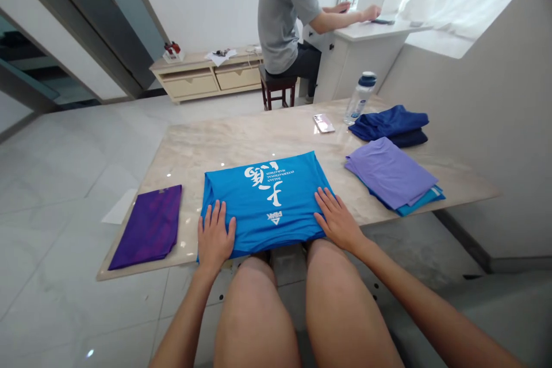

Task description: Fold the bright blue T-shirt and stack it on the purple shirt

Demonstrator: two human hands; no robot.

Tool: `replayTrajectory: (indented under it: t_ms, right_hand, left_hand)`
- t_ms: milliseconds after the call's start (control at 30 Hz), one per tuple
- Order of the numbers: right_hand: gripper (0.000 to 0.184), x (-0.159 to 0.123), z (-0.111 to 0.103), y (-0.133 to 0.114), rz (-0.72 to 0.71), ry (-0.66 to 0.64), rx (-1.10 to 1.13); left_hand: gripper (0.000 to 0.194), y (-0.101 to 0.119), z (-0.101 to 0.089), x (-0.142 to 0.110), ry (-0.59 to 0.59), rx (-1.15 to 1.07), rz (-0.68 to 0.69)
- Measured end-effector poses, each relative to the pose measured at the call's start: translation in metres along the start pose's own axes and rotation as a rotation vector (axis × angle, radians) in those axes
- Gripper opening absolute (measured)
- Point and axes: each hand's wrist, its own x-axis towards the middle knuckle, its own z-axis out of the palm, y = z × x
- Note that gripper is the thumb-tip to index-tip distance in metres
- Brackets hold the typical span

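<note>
- I count one bright blue fabric garment [235,195], spread flat in a wide four-sided shape on the beige, shiny, marble-patterned table [207,141]. It reaches the table's near edge; I take it as the middle of my clock, with six o'clock at the person's knees.
- Its white print shows large brush-style characters, the words "DALIAN INTERNATIONAL MARATHON" and the "PEAK" mark, all upside down as seen from six o'clock. Small creases run through the cloth, mostly toward the near side.
- Two bare hands rest on it, both open, palms down, gripping nothing: the left hand [215,237] at eight o'clock, the right hand [338,219] between three and four.
- At nine o'clock lies one folded purple cloth [149,227], apart from the blue garment.
- At three o'clock there is one pile with two visible colours: a lavender folded cloth [388,169] above a blue layer [420,201].
- At two o'clock is one navy-blue folded heap [388,126]; I cannot tell how many pieces it has.
- One pale pink phone [323,123] lies at one o'clock; one clear plastic bottle with dark blue cap [361,98] stands between one and two.
- Toward twelve, beyond the table, one other person in a grey shirt [282,17] sits on one dark brown stool [278,85].
</note>
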Motion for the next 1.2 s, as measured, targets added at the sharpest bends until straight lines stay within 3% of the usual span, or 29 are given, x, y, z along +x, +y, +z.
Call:
replayTrajectory:
  t_ms: [100,233,367,500,600,667,733,833,900,967,1067,1200]
  right_hand:
    - [0.069,-0.001,0.001,-0.001,0.004,0.029,-0.004]
    - [0.063,0.003,0.005,0.002,-0.025,-0.006,0.028]
    - [0.060,-0.022,-0.011,0.008,-0.075,-0.064,0.101]
    - [0.055,-0.092,-0.042,0.019,-0.046,-0.018,0.204]
    - [0.047,-0.165,-0.053,0.039,0.097,0.099,0.243]
    - [0.041,-0.217,-0.048,0.058,0.213,0.166,0.222]
    - [0.039,-0.265,-0.034,0.075,0.324,0.232,0.179]
    - [0.042,-0.322,-0.006,0.088,0.431,0.325,0.102]
    - [0.042,-0.346,0.009,0.085,0.440,0.351,0.078]
    - [0.040,-0.359,0.018,0.079,0.426,0.380,0.071]
    - [0.037,-0.367,0.022,0.073,0.440,0.451,0.067]
    - [0.036,-0.369,0.022,0.076,0.395,0.477,0.068]
  left_hand:
    - [0.070,-0.001,-0.002,0.010,-0.015,0.027,0.006]
    - [0.069,0.004,-0.007,0.026,-0.129,0.092,0.018]
    - [0.061,0.016,-0.038,0.034,-0.263,0.175,0.025]
    - [0.040,0.050,-0.088,0.049,-0.350,0.085,0.136]
    - [0.034,0.096,-0.120,0.064,-0.320,-0.101,0.184]
    - [0.028,0.136,-0.129,0.069,-0.321,-0.162,0.215]
    - [0.022,0.178,-0.125,0.068,-0.377,-0.201,0.244]
    - [0.016,0.242,-0.098,0.061,-0.468,-0.242,0.285]
    - [0.012,0.280,-0.073,0.056,-0.506,-0.251,0.288]
    - [0.020,0.309,-0.048,0.053,-0.530,-0.250,0.259]
    - [0.039,0.333,-0.022,0.052,-0.548,-0.226,0.191]
    - [0.045,0.340,-0.008,0.052,-0.548,-0.165,0.128]
